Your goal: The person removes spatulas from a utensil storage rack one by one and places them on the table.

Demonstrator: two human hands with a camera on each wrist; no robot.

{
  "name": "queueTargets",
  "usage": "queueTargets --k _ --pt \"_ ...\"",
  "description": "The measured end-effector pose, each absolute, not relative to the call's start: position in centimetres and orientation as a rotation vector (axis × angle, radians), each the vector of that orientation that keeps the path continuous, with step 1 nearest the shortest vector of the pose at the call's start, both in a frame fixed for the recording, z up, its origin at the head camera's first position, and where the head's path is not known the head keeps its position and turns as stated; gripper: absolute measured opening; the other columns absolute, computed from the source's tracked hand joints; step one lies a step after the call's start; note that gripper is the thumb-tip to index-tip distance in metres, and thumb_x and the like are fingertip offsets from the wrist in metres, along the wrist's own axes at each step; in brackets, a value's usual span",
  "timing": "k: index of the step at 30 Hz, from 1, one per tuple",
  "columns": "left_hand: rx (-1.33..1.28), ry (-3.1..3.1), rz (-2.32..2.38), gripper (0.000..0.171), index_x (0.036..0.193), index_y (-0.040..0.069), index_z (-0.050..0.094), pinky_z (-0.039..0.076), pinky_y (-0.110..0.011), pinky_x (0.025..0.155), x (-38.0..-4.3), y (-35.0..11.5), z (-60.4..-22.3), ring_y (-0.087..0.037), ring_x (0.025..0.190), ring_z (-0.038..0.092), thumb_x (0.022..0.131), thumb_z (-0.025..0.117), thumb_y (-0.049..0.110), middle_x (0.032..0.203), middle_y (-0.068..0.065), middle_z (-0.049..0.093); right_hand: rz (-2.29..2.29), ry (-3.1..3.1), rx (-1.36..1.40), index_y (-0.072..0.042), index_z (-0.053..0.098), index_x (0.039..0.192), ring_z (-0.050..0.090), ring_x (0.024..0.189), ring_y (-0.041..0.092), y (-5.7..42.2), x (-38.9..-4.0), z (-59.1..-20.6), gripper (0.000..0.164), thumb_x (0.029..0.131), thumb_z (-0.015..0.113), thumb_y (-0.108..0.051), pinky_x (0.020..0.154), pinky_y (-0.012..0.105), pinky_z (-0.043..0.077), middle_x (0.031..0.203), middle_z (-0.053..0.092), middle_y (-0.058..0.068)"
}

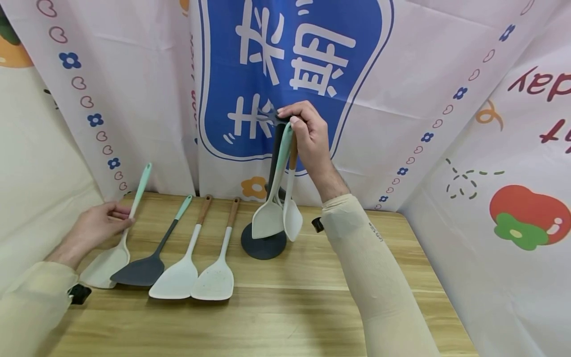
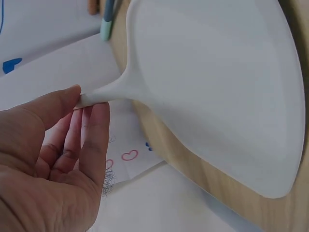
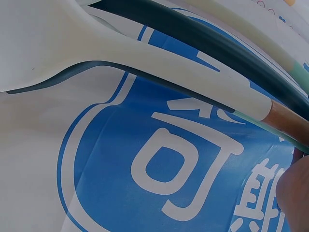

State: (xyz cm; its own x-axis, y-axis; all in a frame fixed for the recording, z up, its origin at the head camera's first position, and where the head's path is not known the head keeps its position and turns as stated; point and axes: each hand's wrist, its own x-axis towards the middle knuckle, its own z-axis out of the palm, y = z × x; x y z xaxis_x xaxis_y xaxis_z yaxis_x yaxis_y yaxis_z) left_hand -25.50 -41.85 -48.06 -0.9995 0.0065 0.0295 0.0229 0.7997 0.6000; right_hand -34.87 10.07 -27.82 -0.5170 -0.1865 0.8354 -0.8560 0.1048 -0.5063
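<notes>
Held at the left end of the worktop: pale turner (image 1: 104, 268) with mint handle. Pinched on the narrow shaft between thumb and fingers of the left hand (image 1: 95, 229); probably so gripped for control over the broad blade. In the head view, blade overlapping the tip of the neighbouring dark turner (image 1: 140, 271); lifted or resting on the wood, cannot tell.

Grasped at the crown by the curled fingers of the right hand (image 1: 311, 136): dark stand (image 1: 263, 248), with thumb just beside the hanging mint handle-end. Likely reason: steadying of a tall, loaded post. Hung from the crown, handles up and blades down over the round base: cream turner (image 1: 269, 220) and wood-handled white utensil (image 1: 292, 220). Method of attachment hidden by the fingers.

Laid side by side between pale turner and stand, handles rearward: dark turner, white turner (image 1: 176, 280), speckled turner (image 1: 214, 281). Probable reason: easy access to each handle.

Beneath: wood-grain worktop (image 1: 285, 317). Behind: white printed curtain (image 1: 151, 99) with blue panel (image 1: 290, 49). At right: pale side sheet (image 1: 482, 148) with fruit motif (image 1: 526, 208).
</notes>
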Motion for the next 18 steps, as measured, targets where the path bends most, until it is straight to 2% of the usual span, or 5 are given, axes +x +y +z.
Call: queueTargets --k 5,11,18 --pt "-0.018 -3.007 -1.022 0.041 0.139 -0.012 0.067 0.059 -0.024 0.07 -26.0 -42.1 -48.8 -0.014 0.092 0.073 0.114 0.076 0.02 0.125 -0.033 0.08 1.457 -1.794 1.012 0.012 0.076 0.118 0.069 0.124 0.005 10.1 -34.9 -27.9 0.048 0.108 0.048 -0.025 0.106 0.028 0.058 0.128 0.075 0.031" --pt "-0.011 -3.028 -1.019 0.041 0.136 -0.015 0.067 0.062 -0.025 0.067 -26.5 -42.2 -49.8 -0.014 0.086 0.073 0.113 0.077 0.017 0.119 -0.034 0.08 1.461 -1.797 1.013 0.012 0.076 0.119 0.069 0.124 0.004 10.1 -34.9 -27.9 0.048 0.108 0.048 -0.026 0.106 0.028 0.057 0.128 0.074 0.031" --pt "-0.031 -3.072 -0.964 0.042 0.136 -0.016 0.069 0.059 -0.024 0.068 -26.8 -42.2 -49.7 -0.015 0.087 0.072 0.111 0.078 0.017 0.115 -0.03 0.081 1.461 -1.804 1.008 0.012 0.076 0.119 0.068 0.124 0.004 10.1 -34.8 -27.8 0.049 0.108 0.048 -0.026 0.107 0.027 0.057 0.129 0.075 0.031"
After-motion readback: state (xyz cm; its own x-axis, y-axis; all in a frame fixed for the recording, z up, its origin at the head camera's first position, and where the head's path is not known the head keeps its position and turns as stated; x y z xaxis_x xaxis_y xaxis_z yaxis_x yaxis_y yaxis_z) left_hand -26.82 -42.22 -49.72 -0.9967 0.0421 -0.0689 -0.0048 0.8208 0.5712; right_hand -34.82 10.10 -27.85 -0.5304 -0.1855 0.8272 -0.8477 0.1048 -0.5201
